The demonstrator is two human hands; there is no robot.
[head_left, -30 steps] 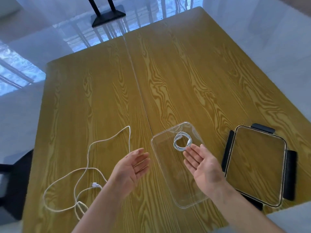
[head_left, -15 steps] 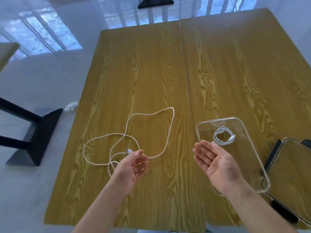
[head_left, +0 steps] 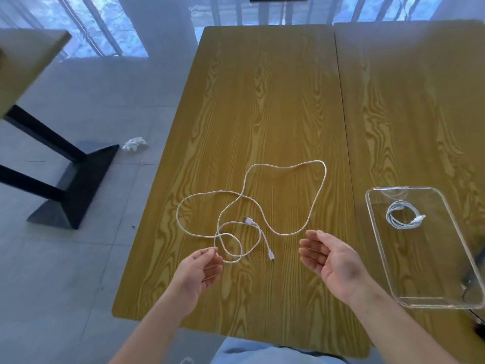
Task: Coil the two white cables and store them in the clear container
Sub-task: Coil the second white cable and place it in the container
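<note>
A long white cable [head_left: 312, 206] lies uncoiled in loose loops on the wooden table [head_left: 262, 101], both plugs near its middle. A second white cable [head_left: 402, 218] lies coiled inside the clear container [head_left: 393, 261] at the right. My left hand [head_left: 198, 271] hovers palm up just below the loose cable's nearest loop, fingers relaxed, holding nothing. My right hand [head_left: 330, 258] is open, palm up, between the loose cable and the container, touching neither.
A dark lid edge [head_left: 479, 261] shows past the container at the far right. Left of the table is tiled floor with a black table base [head_left: 76, 185] and a crumpled white object [head_left: 135, 144]. The table's near edge is just below my wrists.
The view has swung left, so the container has slid toward the right edge. Both hands have moved from the container over to the loose cable; the coiled cable stays in the container.
</note>
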